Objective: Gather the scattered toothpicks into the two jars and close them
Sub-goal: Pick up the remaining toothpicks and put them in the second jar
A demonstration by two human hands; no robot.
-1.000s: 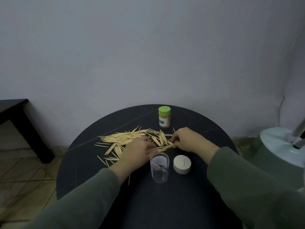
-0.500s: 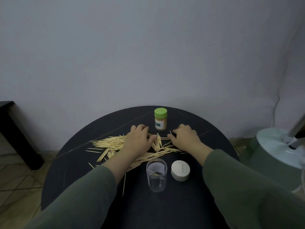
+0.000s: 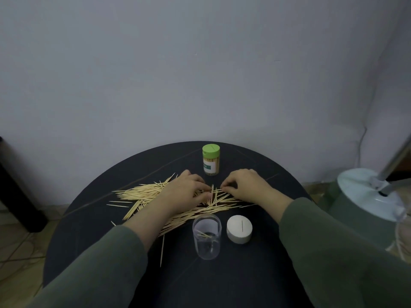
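Pale thin toothpicks (image 3: pixel 142 193) – strewn, crisscrossed – under both hands (image 3: pixel 186 190)

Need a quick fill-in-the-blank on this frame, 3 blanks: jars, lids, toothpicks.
1. The far jar wears a ____ lid.
2. The clear jar stands open; its white lid sits on the ____ to its right.
3. Both the left hand and the right hand rest on the pile of ____.

Missing words: green; table; toothpicks
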